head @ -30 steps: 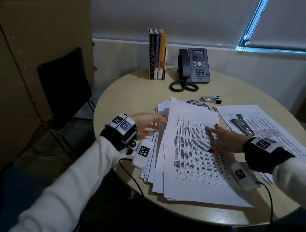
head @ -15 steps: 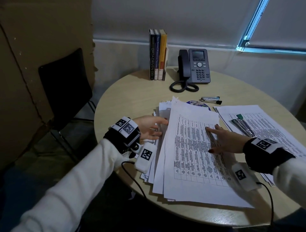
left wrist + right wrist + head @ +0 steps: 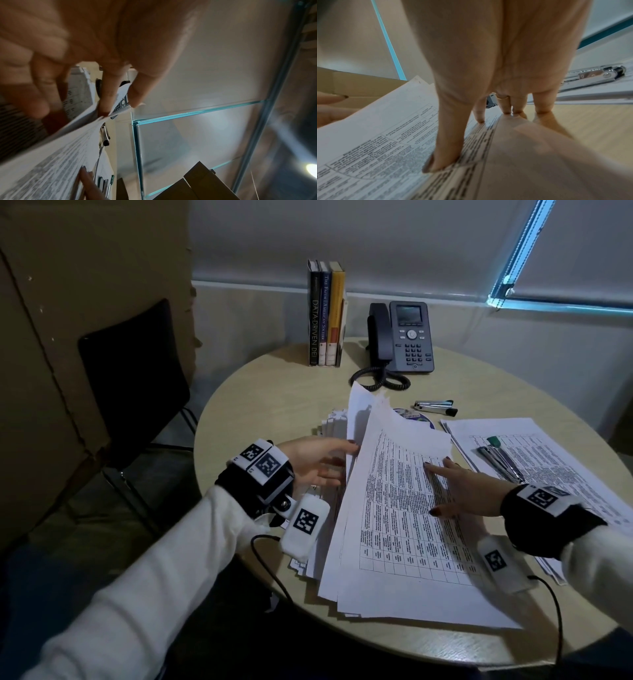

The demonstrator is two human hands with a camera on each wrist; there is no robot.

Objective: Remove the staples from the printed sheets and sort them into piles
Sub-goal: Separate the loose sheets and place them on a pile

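Left hand [image 3: 317, 462] is in at the left edge of the big stack of printed sheets [image 3: 404, 529], thumb and fingertips pinching the corner of the top pages and lifting them, so that edge curls up off the pile. The left wrist view confirms it: paper caught between thumb and forefinger [image 3: 104, 97] (blurred, so the rest of the fingers are hard to read). Right hand [image 3: 469, 491] lies flat on the printed table of the top page, fingers straight and spread, pressing the sheet down; from the right wrist view the fingertips [image 3: 440, 162] sit right on the print, gripping nothing.

The stack sits at the near middle of the round table [image 3: 274, 392], fanned out and ragged along its left side. To its right, a second pile of sheets [image 3: 561, 470] lies flat, just beside the first, with a metal staple remover [image 3: 498, 462] and a green-capped pen [image 3: 494, 442] resting on top of it. Beyond the stack, a stapler [image 3: 435, 406] lies on the bare table, and a round disc [image 3: 416, 417] peeks out from under the lifted pages. Farther back stand a desk phone [image 3: 409, 337] with its coiled cord and a row of upright books [image 3: 325, 313]. A black chair [image 3: 133, 378] waits off the table's left side.
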